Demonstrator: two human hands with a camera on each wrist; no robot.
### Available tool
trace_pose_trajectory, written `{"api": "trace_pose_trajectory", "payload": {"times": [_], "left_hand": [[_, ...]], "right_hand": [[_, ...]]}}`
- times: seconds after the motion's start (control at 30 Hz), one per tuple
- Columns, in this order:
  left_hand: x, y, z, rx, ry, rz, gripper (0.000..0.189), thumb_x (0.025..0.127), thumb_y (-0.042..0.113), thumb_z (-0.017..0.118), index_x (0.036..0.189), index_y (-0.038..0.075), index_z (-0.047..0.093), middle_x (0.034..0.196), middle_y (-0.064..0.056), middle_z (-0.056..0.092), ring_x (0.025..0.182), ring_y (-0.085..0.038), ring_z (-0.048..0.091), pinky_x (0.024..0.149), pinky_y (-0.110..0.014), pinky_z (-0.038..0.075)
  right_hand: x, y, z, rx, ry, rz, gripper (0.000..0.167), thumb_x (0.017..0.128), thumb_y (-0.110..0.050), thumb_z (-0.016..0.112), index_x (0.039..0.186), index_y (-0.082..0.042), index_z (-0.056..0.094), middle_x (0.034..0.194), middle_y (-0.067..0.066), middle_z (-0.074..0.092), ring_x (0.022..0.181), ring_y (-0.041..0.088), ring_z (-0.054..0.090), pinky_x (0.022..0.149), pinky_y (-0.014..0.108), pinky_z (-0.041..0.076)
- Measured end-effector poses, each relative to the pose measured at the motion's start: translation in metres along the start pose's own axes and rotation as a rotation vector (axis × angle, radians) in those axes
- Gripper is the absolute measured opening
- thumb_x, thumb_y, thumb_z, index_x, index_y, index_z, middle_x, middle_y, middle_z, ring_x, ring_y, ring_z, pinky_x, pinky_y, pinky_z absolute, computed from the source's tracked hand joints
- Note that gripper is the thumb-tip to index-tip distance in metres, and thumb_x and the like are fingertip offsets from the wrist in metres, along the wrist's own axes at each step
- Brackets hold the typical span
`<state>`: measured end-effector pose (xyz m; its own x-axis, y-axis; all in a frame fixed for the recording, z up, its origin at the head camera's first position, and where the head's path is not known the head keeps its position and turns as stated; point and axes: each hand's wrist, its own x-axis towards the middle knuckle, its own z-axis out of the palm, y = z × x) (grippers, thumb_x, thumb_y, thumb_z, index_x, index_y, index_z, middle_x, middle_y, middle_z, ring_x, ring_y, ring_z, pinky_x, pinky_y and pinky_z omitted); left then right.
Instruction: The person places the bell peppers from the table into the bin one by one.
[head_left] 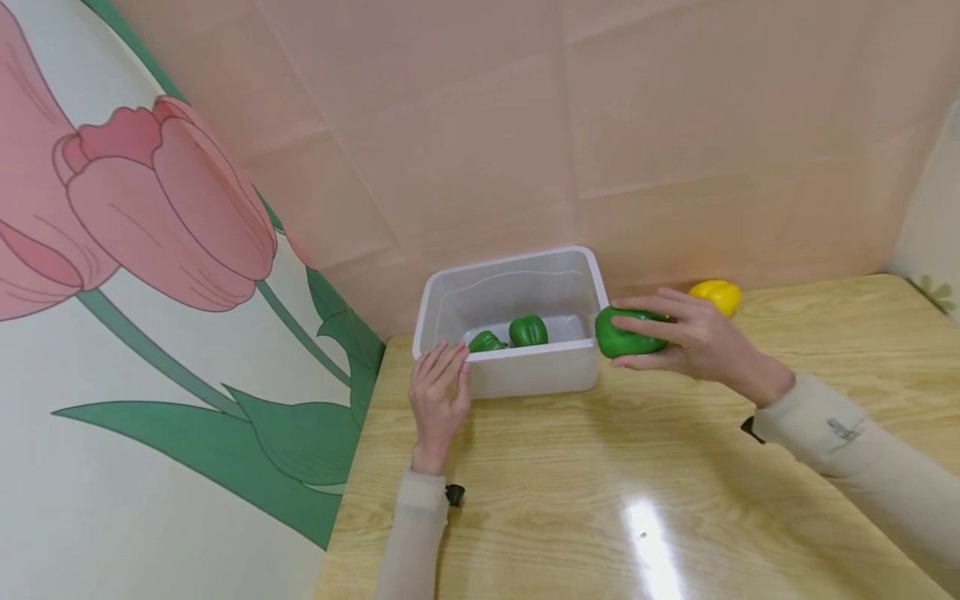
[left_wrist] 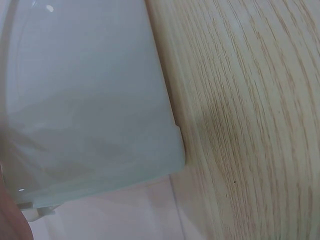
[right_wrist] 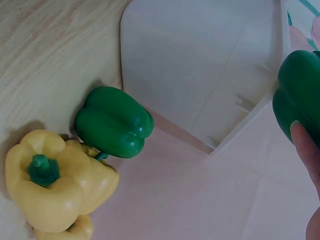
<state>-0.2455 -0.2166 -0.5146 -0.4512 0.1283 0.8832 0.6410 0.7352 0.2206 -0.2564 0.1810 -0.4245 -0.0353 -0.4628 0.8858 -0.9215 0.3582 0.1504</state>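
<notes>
In the head view my right hand (head_left: 693, 337) grips a green bell pepper (head_left: 628, 333) just outside the right end of a white plastic bin (head_left: 525, 375). Its fingers lie over the pepper's top, with the thumb underneath. My left hand (head_left: 438, 396) holds the bin's front rim near the left corner, fingertips over the edge. Two green bell peppers lie inside the bin, one whole pepper (head_left: 528, 330) and another pepper (head_left: 487, 341) partly hidden by the front wall. The left wrist view shows mostly the bin's outer wall (left_wrist: 95, 100).
Beyond my right hand lies a yellow bell pepper (head_left: 717, 296). The right wrist view shows a green bell pepper (right_wrist: 114, 121) beside the bin, next to several yellow bell peppers (right_wrist: 57, 195). A pink-covered wall (head_left: 480, 125) backs the wooden table (head_left: 555, 500); a tulip-painted wall (head_left: 172, 333) borders its left.
</notes>
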Motion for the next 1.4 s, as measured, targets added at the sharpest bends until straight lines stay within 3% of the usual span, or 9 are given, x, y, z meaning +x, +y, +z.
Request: {"api": "trace_pose_trajectory", "payload": {"times": [0.17, 0.4, 0.83, 1.13, 1.4], "left_hand": [[0.0, -0.001, 0.001, 0.004, 0.005, 0.006, 0.024, 0.097, 0.013, 0.074, 0.12, 0.007, 0.08, 0.126, -0.012, 0.079, 0.124, -0.041, 0.071, 0.108, -0.066, 0.05], [-0.003, -0.004, 0.002, 0.001, -0.001, -0.006, 0.023, 0.1, 0.015, 0.073, 0.12, 0.006, 0.081, 0.129, -0.007, 0.078, 0.128, -0.036, 0.07, 0.107, -0.066, 0.05], [-0.001, -0.001, 0.001, 0.001, 0.005, -0.009, 0.023, 0.099, 0.012, 0.073, 0.12, 0.007, 0.081, 0.129, -0.005, 0.078, 0.129, -0.032, 0.07, 0.106, -0.065, 0.051], [-0.002, -0.001, 0.0, -0.001, -0.004, -0.018, 0.024, 0.1, 0.012, 0.073, 0.122, 0.008, 0.081, 0.13, -0.005, 0.078, 0.13, -0.032, 0.069, 0.117, -0.052, 0.047], [-0.003, -0.003, 0.002, 0.006, 0.001, -0.008, 0.023, 0.1, 0.014, 0.073, 0.121, 0.007, 0.081, 0.13, -0.005, 0.078, 0.129, -0.033, 0.069, 0.114, -0.057, 0.049]], "right_hand": [[0.009, 0.003, 0.002, -0.004, 0.013, 0.003, 0.051, 0.099, -0.055, 0.07, 0.11, -0.007, 0.084, 0.111, 0.019, 0.08, 0.086, 0.034, 0.075, 0.072, 0.044, 0.057], [0.022, 0.006, 0.006, 0.004, 0.072, -0.016, 0.049, 0.098, -0.054, 0.073, 0.108, -0.007, 0.084, 0.108, 0.019, 0.08, 0.071, 0.029, 0.066, 0.058, 0.04, 0.052], [0.028, 0.013, 0.014, -0.017, 0.048, -0.003, 0.051, 0.099, -0.057, 0.07, 0.112, -0.009, 0.084, 0.113, 0.017, 0.08, 0.072, 0.026, 0.064, 0.054, 0.037, 0.049], [0.033, 0.016, 0.019, 0.004, 0.038, -0.003, 0.048, 0.096, -0.053, 0.076, 0.112, -0.008, 0.084, 0.115, 0.018, 0.08, 0.075, 0.027, 0.066, 0.055, 0.038, 0.052], [0.037, 0.022, 0.024, -0.003, 0.019, 0.001, 0.048, 0.097, -0.053, 0.074, 0.115, -0.009, 0.083, 0.118, 0.018, 0.078, 0.078, 0.028, 0.068, 0.055, 0.037, 0.056]]}}
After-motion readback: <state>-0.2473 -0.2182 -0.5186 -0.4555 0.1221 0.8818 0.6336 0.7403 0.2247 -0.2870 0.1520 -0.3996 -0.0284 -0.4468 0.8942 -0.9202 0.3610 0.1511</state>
